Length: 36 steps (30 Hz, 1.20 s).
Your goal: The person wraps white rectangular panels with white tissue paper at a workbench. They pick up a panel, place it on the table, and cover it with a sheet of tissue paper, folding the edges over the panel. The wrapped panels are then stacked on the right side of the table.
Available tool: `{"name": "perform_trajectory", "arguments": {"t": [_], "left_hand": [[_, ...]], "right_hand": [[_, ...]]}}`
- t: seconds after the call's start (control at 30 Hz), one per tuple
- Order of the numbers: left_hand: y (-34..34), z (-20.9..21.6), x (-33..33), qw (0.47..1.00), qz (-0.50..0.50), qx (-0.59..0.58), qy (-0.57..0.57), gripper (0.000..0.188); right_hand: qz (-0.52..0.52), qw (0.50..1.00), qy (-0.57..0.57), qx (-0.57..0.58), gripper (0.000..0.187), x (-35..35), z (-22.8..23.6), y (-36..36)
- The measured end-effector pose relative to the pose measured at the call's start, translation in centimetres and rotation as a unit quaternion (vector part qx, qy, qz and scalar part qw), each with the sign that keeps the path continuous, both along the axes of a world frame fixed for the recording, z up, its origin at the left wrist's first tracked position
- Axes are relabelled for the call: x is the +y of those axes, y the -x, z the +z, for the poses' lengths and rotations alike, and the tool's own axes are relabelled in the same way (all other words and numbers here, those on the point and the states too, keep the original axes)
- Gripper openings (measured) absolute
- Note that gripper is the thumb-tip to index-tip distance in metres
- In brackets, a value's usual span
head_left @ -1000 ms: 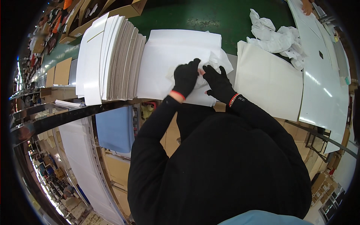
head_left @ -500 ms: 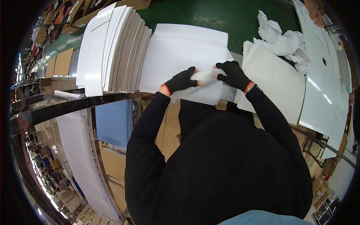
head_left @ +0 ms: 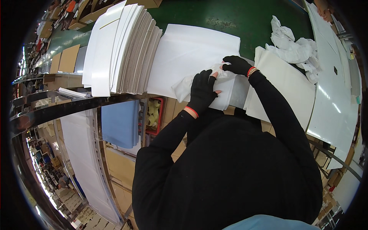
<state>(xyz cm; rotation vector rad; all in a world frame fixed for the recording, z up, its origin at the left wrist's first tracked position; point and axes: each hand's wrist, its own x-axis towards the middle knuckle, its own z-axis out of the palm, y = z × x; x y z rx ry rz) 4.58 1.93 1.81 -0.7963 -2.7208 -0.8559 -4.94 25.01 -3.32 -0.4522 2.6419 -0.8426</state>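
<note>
Both my hands wear black gloves with bare fingertips. Below them lies a smooth stack of large white sheets point(head_left: 191, 42). On its near right part is a thin, crumpled white wrapping sheet point(head_left: 184, 86), bunched up between my hands. My left hand point(head_left: 203, 90) rests over it, fingers stretched forward and thumb apart. With bent fingers, my right hand point(head_left: 237, 66) grips the bunched far right part of the wrapping sheet. What lies under or inside the bunched part, if anything, is hidden.
A thick stack of boards point(head_left: 130, 53) stands at the left. To the right lie off-white sheets point(head_left: 283, 88) and crumpled white paper point(head_left: 295, 50) on the green table point(head_left: 214, 13). A metal rail point(head_left: 65, 111) runs at the left, above a blue sheet point(head_left: 119, 124).
My left hand has turned from holding the wrapping sheet's left end to lying stretched over it. My right hand has shifted slightly away from me, still on the sheet.
</note>
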Motion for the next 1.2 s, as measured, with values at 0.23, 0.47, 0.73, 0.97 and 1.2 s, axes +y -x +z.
{"name": "perform_trajectory", "arguments": {"t": [0.23,0.47,0.73,0.97,1.2], "left_hand": [[6.2,-0.4,-1.8,0.989,-0.104,-0.088,0.049,0.048],[13.6,-1.3,-3.1,0.989,-0.025,-0.095,0.109,0.039],[4.4,-5.6,0.3,0.969,0.095,-0.188,-0.128,0.041],[1.6,1.7,-0.1,0.794,0.001,-0.360,-0.489,0.074],[3.5,9.6,1.9,0.830,-0.093,-0.311,-0.453,0.081]], "right_hand": [[-0.151,0.952,0.021,0.267,0.035,0.5,3.5,-2.6],[-0.277,0.931,0.237,-0.003,0.027,0.2,4.3,-9.0],[-0.264,0.701,0.535,-0.390,0.057,-6.7,4.9,-10.1],[-0.247,0.779,0.517,-0.257,0.051,-4.7,8.9,-11.2],[-0.141,0.914,0.341,-0.170,0.058,-1.8,11.3,-11.7]]}}
